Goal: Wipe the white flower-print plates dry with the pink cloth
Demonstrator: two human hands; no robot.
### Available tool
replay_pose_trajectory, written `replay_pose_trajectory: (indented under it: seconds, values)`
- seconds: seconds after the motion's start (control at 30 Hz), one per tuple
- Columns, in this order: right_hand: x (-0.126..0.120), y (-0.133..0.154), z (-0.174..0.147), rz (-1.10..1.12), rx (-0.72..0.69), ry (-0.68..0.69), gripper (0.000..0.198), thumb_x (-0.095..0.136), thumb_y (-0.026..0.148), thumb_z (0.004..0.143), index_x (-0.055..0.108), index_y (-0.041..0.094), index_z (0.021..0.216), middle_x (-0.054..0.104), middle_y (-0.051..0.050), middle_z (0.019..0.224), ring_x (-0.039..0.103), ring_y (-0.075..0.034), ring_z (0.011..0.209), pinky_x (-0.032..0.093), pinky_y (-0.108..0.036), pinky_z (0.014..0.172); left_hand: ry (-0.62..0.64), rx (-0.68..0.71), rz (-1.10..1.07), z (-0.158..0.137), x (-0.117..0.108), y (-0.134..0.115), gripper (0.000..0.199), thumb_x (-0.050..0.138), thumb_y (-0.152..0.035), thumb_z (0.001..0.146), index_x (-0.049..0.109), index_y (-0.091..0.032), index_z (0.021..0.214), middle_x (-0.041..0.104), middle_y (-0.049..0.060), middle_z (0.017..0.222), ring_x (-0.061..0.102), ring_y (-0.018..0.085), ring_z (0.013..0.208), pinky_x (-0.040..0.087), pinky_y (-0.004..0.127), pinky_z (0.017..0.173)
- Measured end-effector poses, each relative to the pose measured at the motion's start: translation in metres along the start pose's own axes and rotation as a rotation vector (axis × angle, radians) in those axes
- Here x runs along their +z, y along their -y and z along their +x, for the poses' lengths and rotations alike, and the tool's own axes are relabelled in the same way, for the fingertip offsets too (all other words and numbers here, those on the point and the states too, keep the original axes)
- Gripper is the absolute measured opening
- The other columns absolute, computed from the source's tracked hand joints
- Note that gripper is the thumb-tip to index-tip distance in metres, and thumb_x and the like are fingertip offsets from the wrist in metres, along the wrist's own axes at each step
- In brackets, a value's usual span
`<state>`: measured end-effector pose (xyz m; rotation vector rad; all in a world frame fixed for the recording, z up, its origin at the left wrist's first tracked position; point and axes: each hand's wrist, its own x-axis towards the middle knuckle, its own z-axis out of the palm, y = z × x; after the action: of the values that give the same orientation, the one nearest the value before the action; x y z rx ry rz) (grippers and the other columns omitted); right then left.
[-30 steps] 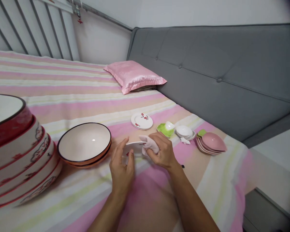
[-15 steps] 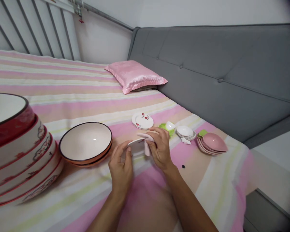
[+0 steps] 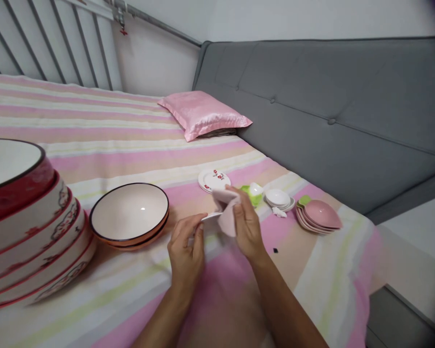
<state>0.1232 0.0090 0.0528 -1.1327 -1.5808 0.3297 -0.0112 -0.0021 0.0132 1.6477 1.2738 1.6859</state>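
Between finger and thumb, my left hand (image 3: pixel 186 241) grips the left edge of a small white plate (image 3: pixel 210 215), seen nearly edge-on above the bed. A pale pink cloth (image 3: pixel 226 220) is pinched in my right hand (image 3: pixel 247 224) and folds over the plate's right side, hiding that part. Just beyond my hands lie small white plates (image 3: pixel 210 180) with red flowers, stacked on the bedspread. Left of my left hand sit wide bowls (image 3: pixel 130 212) with dark rims, cream inside and orange-brown outside.
A tall stack of red and white bowls (image 3: pixel 29 246) stands at the left. Rightward are a green dish (image 3: pixel 253 195), small white dishes (image 3: pixel 277 197) and pink leaf-shaped dishes (image 3: pixel 321 215). A pink pillow (image 3: pixel 206 115) lies by the grey headboard (image 3: pixel 311 92). A small black piece (image 3: pixel 275 250) lies nearby.
The plate has tilted to nearly edge-on. Both hands have shifted slightly right, and the cloth now spreads higher and wider over the plate's right side.
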Motion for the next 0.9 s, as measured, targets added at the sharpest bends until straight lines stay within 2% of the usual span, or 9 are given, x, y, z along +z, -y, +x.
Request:
replay_pose_trajectory:
  seconds: [0.07,0.17,0.4,0.57,0.9]
  values:
    - [0.001,0.005,-0.001,0.002,-0.072,0.108,0.037,0.032,0.036,0.096,0.046,0.029,0.129,0.058,-0.005,0.115,0.056,-0.02,0.106,0.044,-0.036,0.091,-0.007,0.001,0.001,0.001,0.0,-0.002,0.021,0.052,-0.019,0.084,0.066,-0.023,0.099,0.066,0.004,0.096,0.059,0.02,0.092,0.044,0.031,0.081]
    - [0.0,0.005,-0.001,-0.011,-0.116,0.182,0.038,0.035,0.036,0.095,0.043,0.028,0.131,0.059,-0.005,0.114,0.055,-0.02,0.106,0.043,-0.037,0.093,-0.005,-0.01,-0.005,0.002,-0.001,-0.003,0.021,0.052,-0.02,0.084,0.065,-0.023,0.101,0.065,0.004,0.098,0.058,0.02,0.094,0.044,0.031,0.083]
    - [0.0,-0.005,0.002,-0.349,-0.324,0.263,0.029,0.046,0.029,0.092,0.056,0.03,0.119,0.059,-0.004,0.112,0.053,-0.02,0.103,0.042,-0.035,0.089,-0.048,0.002,0.027,0.001,0.0,0.002,0.017,0.054,-0.02,0.083,0.065,-0.022,0.095,0.065,0.003,0.09,0.059,0.019,0.085,0.045,0.029,0.077]
    - [0.002,-0.011,0.002,-0.377,-0.28,0.259,0.027,0.046,0.029,0.091,0.057,0.026,0.116,0.059,-0.007,0.109,0.053,-0.021,0.101,0.044,-0.034,0.087,-0.037,-0.042,0.011,0.001,0.001,0.004,0.019,0.053,-0.022,0.084,0.065,-0.02,0.098,0.066,0.004,0.094,0.059,0.018,0.088,0.046,0.028,0.077]
    - [0.006,-0.028,0.004,-0.107,-0.163,0.234,0.019,0.044,0.025,0.092,0.054,0.022,0.108,0.058,-0.006,0.102,0.054,-0.019,0.098,0.043,-0.031,0.084,-0.067,-0.105,-0.022,0.003,0.0,0.005,0.021,0.053,-0.023,0.084,0.066,-0.018,0.099,0.067,0.005,0.096,0.06,0.017,0.092,0.047,0.028,0.081]
